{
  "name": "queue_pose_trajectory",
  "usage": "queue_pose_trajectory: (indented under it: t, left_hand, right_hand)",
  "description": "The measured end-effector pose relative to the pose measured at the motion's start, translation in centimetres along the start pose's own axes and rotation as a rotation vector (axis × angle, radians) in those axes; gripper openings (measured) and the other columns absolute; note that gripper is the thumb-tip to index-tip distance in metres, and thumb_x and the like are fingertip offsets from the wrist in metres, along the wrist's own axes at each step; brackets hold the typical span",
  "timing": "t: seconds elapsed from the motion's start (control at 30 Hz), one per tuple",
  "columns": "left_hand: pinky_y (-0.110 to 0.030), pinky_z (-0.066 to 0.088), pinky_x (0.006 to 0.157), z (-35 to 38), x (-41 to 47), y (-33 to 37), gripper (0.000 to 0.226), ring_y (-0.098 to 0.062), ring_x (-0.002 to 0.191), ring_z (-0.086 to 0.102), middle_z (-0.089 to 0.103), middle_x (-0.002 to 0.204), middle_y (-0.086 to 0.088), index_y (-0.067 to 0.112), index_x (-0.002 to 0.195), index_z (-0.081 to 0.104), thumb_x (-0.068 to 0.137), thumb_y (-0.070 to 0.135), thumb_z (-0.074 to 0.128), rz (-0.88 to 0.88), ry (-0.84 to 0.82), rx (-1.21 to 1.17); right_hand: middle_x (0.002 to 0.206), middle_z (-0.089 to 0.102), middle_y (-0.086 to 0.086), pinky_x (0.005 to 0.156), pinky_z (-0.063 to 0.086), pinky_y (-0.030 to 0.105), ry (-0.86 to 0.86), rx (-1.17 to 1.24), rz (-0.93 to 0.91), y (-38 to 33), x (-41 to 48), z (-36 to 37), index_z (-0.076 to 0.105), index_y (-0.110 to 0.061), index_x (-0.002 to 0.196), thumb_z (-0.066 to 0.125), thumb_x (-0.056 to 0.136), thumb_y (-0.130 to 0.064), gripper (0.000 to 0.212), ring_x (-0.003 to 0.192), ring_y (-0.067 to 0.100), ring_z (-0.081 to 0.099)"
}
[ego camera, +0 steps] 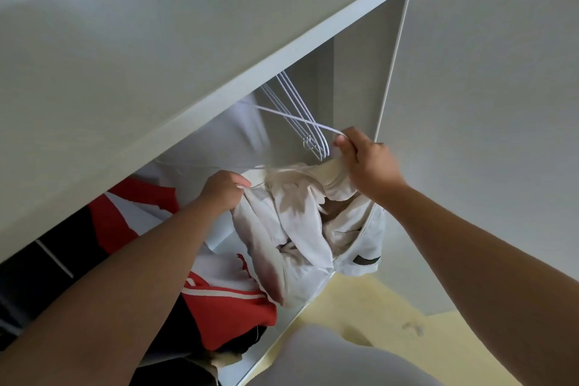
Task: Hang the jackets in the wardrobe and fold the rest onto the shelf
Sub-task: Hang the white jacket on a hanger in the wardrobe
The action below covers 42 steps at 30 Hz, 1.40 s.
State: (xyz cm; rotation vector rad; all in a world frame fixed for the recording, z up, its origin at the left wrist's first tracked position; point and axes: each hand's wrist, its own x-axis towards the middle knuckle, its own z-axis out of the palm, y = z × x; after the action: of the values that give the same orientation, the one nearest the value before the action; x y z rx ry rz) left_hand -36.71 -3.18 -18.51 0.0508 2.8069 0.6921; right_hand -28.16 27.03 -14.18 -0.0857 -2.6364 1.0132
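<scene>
The left hand (222, 191) and right hand (366, 163) are bare, like the 2 forearms (125, 276); pale grey clothing (329, 357) shows below.

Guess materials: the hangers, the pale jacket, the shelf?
The hangers are thin white rods, likely coated wire or plastic. The pale jacket is soft matte cloth, crumpling in folds; fibre unclear. The shelf is a flat white board, smooth matte face, probably laminate.

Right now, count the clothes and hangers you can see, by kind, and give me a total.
Cream jacket, gripped by left hand and right hand: 1
Red-and-white garment in the wardrobe: 1
Black garment, far left: 1
White wire hanger, pinched in the right hand: 1
Empty white hangers, bunched: at least 3
Total: at least 7
</scene>
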Motion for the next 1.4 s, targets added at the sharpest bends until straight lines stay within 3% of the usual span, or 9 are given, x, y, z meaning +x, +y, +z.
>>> queue_pose_trajectory:
  t: [0.1, 0.23, 0.37, 0.5, 0.6, 0.73, 0.97, 1.17, 1.4]
  left_hand:
    - [-0.029, 0.053, 0.082, 0.1, -0.6, -0.6, 0.033, -0.035, 0.100, 0.069, 0.076, 0.106, -0.008, 0.021, 0.102, 0.081, 0.090, 0.002, 0.056, -0.031, 0.053, -0.131]
    - [-0.003, 0.042, 0.075, 0.2, -1.5, -1.3, 0.035, -0.012, 0.097, 0.066, 0.073, 0.112, -0.003, 0.018, 0.107, 0.077, 0.091, -0.006, 0.057, 0.053, 0.036, -0.302]
    - [-0.024, 0.050, 0.080, -0.1, -2.1, -2.0, 0.028, -0.026, 0.098, 0.066, 0.073, 0.105, -0.012, 0.008, 0.103, 0.075, 0.087, -0.011, 0.064, 0.064, 0.071, -0.456]
    - [-0.038, 0.046, 0.077, -0.7, -1.9, -2.5, 0.028, -0.029, 0.083, 0.058, 0.059, 0.085, -0.017, 0.006, 0.086, 0.056, 0.079, -0.006, 0.079, -0.037, 0.144, -0.509]
    - [-0.049, 0.051, 0.076, -1.9, -1.8, -2.9, 0.040, -0.044, 0.080, 0.063, 0.064, 0.085, -0.024, 0.002, 0.103, 0.067, 0.074, 0.023, 0.085, -0.074, 0.079, -0.410]
    - [-0.033, 0.039, 0.061, -3.0, -1.9, -3.1, 0.060, -0.021, 0.061, 0.048, 0.049, 0.059, -0.008, 0.006, 0.067, 0.061, 0.057, 0.065, 0.059, 0.078, 0.045, -0.160]
    - [-0.036, 0.044, 0.072, -3.3, -2.1, -1.7, 0.049, -0.033, 0.078, 0.061, 0.065, 0.076, -0.016, -0.001, 0.084, 0.067, 0.068, 0.044, 0.059, 0.125, 0.008, -0.013]
    - [-0.032, 0.038, 0.069, -2.8, -1.8, -2.0, 0.024, -0.031, 0.090, 0.063, 0.066, 0.091, -0.008, 0.009, 0.091, 0.061, 0.095, 0.033, 0.062, 0.127, -0.054, 0.143]
    - [-0.032, 0.037, 0.070, -2.4, -2.0, -1.7, 0.029, -0.035, 0.088, 0.064, 0.064, 0.083, -0.006, 0.023, 0.074, 0.050, 0.090, 0.041, 0.066, 0.102, 0.150, 0.172]
  right_hand:
    - [0.062, 0.057, -0.012, 0.059, 0.045, 0.034, 0.073, 0.068, 0.011, 0.5, -0.8, -2.3, 0.062, -0.031, 0.111, 0.037, 0.105, -0.052, 0.032, 0.063, 0.019, 0.057]
    - [0.066, 0.060, -0.026, 0.056, 0.039, 0.013, 0.110, 0.115, -0.001, 1.8, -1.8, -6.0, 0.067, -0.037, 0.114, 0.041, 0.105, -0.046, 0.029, 0.061, -0.002, 0.055]
    - [0.086, 0.071, -0.003, 0.069, 0.045, 0.023, 0.124, 0.119, 0.018, 2.8, -2.2, -9.6, 0.070, -0.036, 0.116, 0.044, 0.106, -0.038, 0.028, 0.076, 0.007, 0.060]
    - [0.069, 0.061, -0.029, 0.059, 0.035, 0.005, 0.151, 0.115, 0.015, 3.8, -2.9, -11.8, 0.073, -0.031, 0.111, 0.047, 0.106, -0.031, 0.026, 0.067, -0.009, 0.056]
    - [0.052, 0.049, -0.021, 0.046, 0.031, 0.010, 0.138, 0.109, 0.027, 4.8, -3.3, -12.9, 0.073, -0.030, 0.103, 0.048, 0.106, -0.035, 0.026, 0.048, 0.001, 0.046]
    - [0.053, 0.045, -0.015, 0.044, 0.030, 0.012, 0.119, 0.109, 0.030, 5.2, -3.4, -13.7, 0.072, -0.034, 0.098, 0.048, 0.105, -0.040, 0.025, 0.045, 0.005, 0.040]
    - [0.065, 0.058, 0.012, 0.051, 0.035, 0.014, 0.114, 0.018, -0.032, 4.5, -3.2, -13.9, 0.070, -0.033, 0.096, 0.048, 0.104, -0.040, 0.024, 0.052, 0.012, 0.046]
    - [0.061, 0.061, -0.009, 0.055, 0.037, 0.010, 0.133, -0.055, -0.092, 4.7, -3.2, -14.1, 0.071, -0.032, 0.099, 0.050, 0.104, -0.039, 0.023, 0.059, 0.006, 0.056]
    - [0.065, 0.067, 0.011, 0.056, 0.054, 0.042, 0.293, -0.201, -0.225, 3.7, -3.8, -12.8, 0.075, -0.017, 0.106, 0.049, 0.103, -0.040, 0.035, 0.057, 0.038, 0.061]
